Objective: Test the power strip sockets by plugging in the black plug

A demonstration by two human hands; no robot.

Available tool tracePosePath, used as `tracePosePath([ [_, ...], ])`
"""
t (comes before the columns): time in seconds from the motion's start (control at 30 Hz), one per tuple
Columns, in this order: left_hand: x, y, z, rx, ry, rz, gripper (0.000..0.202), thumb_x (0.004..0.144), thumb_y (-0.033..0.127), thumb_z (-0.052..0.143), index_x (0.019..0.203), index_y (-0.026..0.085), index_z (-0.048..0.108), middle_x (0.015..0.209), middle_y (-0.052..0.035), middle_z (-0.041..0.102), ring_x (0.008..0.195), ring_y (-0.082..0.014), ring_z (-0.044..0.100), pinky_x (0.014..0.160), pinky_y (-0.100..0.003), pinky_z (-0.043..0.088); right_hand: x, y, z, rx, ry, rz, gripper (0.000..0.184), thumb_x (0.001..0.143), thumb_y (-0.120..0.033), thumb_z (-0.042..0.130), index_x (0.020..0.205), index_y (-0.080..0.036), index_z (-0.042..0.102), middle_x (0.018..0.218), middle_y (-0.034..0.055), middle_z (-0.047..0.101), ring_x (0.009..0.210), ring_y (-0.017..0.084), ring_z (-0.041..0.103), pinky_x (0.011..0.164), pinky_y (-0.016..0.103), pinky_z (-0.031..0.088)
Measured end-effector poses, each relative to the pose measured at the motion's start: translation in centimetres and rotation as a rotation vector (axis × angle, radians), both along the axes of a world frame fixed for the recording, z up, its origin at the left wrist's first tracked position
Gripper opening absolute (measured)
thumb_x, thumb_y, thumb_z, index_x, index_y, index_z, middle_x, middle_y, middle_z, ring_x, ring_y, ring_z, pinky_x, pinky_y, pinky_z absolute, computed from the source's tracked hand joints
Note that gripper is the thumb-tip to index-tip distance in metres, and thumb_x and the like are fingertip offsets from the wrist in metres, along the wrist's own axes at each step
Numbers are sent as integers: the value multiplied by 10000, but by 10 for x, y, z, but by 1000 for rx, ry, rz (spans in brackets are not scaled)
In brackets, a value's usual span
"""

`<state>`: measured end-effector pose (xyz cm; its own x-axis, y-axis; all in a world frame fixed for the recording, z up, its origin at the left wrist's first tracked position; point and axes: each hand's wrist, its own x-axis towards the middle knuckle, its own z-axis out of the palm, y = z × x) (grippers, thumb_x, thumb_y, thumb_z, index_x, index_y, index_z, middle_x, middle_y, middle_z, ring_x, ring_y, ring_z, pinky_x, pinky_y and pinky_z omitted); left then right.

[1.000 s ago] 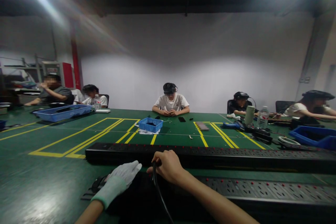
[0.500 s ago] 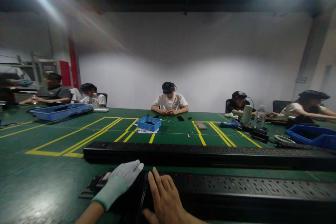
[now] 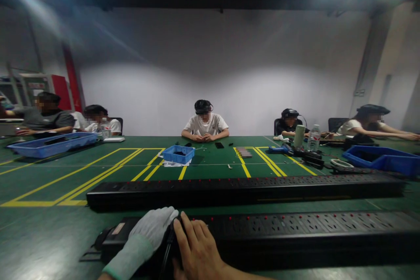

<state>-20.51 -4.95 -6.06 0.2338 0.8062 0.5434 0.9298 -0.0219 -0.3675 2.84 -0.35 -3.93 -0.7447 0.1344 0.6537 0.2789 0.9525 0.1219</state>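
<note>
A long black power strip [image 3: 288, 229] with rows of sockets and red dots lies across the table in front of me. Near its left end stands a black plug [image 3: 169, 232], its cord running down toward me. My right hand [image 3: 198, 245], bare, grips the plug from the right, fingers pressed together; its thumb is partly hidden. From the left, my left hand [image 3: 149, 229] in a white glove with a pale green cuff closes against the same plug, its fingertips at the top. The hands hide where the plug meets the sockets.
A second black power strip [image 3: 229, 190] lies parallel behind the first. Farther back are a small blue bin [image 3: 179, 154], a long blue tray [image 3: 54, 145], a blue bin [image 3: 382, 159], a bottle [image 3: 314, 138] and tools [image 3: 310, 159]. Several people sit around the green table.
The view has shifted slightly, moving most things left in the picture. My gloved left hand has come closer to the plug and my right fingers, closing the gap between them.
</note>
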Motion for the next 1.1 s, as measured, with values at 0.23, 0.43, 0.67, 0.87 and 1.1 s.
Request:
tracePosePath([
  [0.23, 3, -3, 12, -36, -48, -15, 443, 874, 179, 296, 1163, 231, 627, 1084, -42, 697, 1023, -144, 627, 913, -240, 491, 0, 0, 1, -26, 7, 24, 798, 854, -404, 517, 1500, -71, 187, 1500, 231, 327, 1171, 352, 510, 973, 450, 430],
  [0.43, 4, -9, 25, -76, -75, -32, 445, 891, 234, 287, 1204, 242, 603, 1041, -34, 698, 1010, -148, 615, 920, -236, 476, 2, -1, 1, -50, -12, 20, 770, 875, -406, 485, 1505, -80, 184, 1512, 223, 310, 1193, 357, 497, 967, 452, 443],
  [0.67, 4, -7, 23, -70, -50, -31, 428, 863, 211, 303, 1119, 224, 645, 1011, -42, 706, 967, -150, 624, 872, -218, 489, 2, -1, 0, -45, -6, 21, 761, 866, -412, 483, 1496, -84, 211, 1487, 225, 354, 1157, 352, 527, 924, 441, 472],
  [0.87, 5, -7, 16, -43, -59, -23, 444, 877, 214, 283, 1153, 220, 631, 1019, -50, 704, 993, -158, 618, 903, -232, 480, 0, 0, -1, -31, 5, 27, 772, 838, -407, 506, 1480, -77, 231, 1481, 226, 365, 1153, 352, 516, 913, 447, 463],
  [1.1, 4, -7, 11, 19, -46, -31, 486, 848, 171, 262, 1184, 218, 610, 994, -54, 703, 985, -163, 615, 889, -240, 482, -3, 2, -7, -14, 13, 22, 765, 844, -424, 483, 1477, -71, 235, 1466, 231, 384, 1133, 354, 521, 892, 443, 469],
])
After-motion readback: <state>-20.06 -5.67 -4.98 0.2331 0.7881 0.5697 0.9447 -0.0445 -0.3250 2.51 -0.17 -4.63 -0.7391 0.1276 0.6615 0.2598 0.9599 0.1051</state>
